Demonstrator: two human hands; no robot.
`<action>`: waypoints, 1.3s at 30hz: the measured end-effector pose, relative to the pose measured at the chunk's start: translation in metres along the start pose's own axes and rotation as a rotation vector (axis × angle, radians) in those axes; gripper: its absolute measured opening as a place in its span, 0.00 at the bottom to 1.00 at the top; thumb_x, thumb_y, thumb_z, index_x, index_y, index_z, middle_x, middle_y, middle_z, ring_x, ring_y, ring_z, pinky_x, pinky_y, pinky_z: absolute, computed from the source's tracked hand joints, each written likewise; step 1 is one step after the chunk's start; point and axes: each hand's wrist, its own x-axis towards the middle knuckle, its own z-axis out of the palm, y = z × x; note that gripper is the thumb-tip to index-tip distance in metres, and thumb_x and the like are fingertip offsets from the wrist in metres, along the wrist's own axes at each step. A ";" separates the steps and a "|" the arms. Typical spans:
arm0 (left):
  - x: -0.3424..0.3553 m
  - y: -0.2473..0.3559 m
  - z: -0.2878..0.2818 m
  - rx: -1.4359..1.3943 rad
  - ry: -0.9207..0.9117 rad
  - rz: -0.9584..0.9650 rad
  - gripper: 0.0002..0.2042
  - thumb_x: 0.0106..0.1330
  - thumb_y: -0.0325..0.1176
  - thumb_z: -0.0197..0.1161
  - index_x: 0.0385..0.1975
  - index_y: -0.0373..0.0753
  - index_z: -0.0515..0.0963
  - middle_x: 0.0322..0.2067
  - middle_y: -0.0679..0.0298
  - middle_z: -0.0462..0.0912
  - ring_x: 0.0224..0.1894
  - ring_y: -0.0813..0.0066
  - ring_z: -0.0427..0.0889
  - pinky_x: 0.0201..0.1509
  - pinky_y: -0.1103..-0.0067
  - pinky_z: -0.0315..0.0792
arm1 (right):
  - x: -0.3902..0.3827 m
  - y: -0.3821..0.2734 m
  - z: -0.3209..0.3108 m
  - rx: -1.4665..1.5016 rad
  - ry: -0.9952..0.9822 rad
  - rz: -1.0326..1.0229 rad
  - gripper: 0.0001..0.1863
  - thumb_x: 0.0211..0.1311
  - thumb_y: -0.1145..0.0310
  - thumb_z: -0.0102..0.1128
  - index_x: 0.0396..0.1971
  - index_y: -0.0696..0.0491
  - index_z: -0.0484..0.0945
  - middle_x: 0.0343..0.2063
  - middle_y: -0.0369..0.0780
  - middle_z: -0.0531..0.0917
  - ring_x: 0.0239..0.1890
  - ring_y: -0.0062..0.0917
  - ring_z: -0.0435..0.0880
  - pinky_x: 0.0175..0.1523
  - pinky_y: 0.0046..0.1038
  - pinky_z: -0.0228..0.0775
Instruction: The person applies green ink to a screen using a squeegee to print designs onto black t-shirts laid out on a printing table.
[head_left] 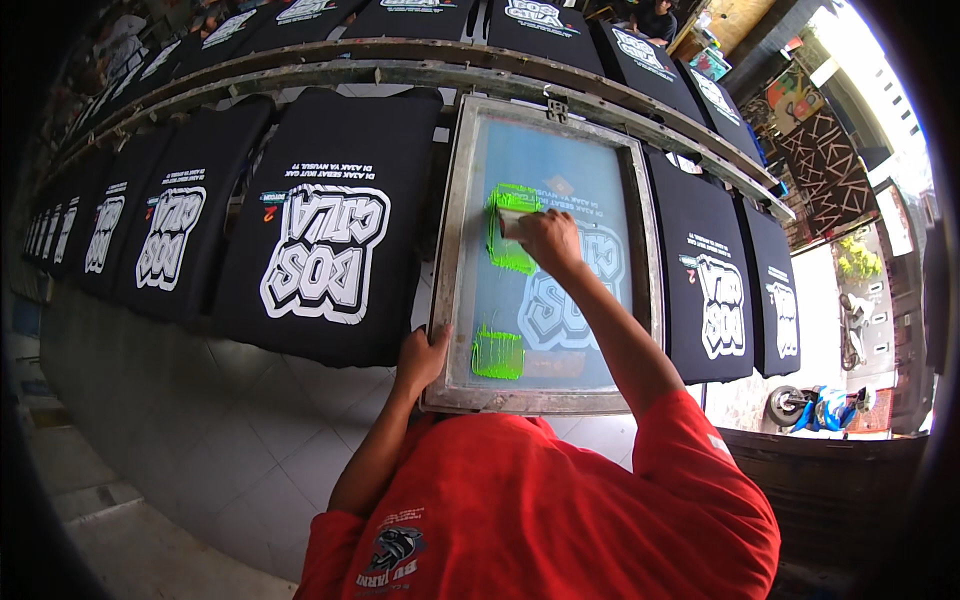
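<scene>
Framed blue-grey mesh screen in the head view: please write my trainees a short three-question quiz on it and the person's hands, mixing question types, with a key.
1. Which of the person's hands grips the small pale flat tool at the rectangular blue-grey mesh screen?
2. True or false: the person's left hand is at the left side of the worn greyish rectangular frame.
3. How many separate bright green patches show on the mesh screen: (a) one, (b) two, (c) four?

Key
1. The right hand.
2. True.
3. (b) two.
</scene>
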 end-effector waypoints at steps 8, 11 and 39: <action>0.000 0.003 0.000 0.039 0.035 0.018 0.28 0.63 0.53 0.54 0.26 0.25 0.75 0.22 0.42 0.78 0.29 0.44 0.80 0.32 0.63 0.71 | 0.026 0.003 -0.055 0.046 -0.236 -0.016 0.20 0.48 0.69 0.56 0.40 0.27 0.81 0.27 0.34 0.81 0.32 0.30 0.81 0.40 0.34 0.72; 0.000 0.010 -0.003 0.017 0.022 0.035 0.28 0.63 0.53 0.54 0.24 0.26 0.75 0.20 0.43 0.78 0.27 0.45 0.80 0.31 0.63 0.71 | 0.053 0.030 -0.028 -0.037 -0.166 0.060 0.17 0.49 0.70 0.56 0.37 0.30 0.81 0.28 0.33 0.82 0.35 0.31 0.81 0.43 0.35 0.71; 0.001 0.008 -0.005 -0.003 -0.017 -0.004 0.32 0.63 0.55 0.54 0.20 0.23 0.74 0.18 0.40 0.76 0.27 0.44 0.80 0.31 0.63 0.70 | -0.117 0.028 -0.087 1.725 0.200 1.017 0.18 0.57 0.60 0.61 0.41 0.57 0.75 0.30 0.35 0.79 0.29 0.17 0.75 0.31 0.18 0.64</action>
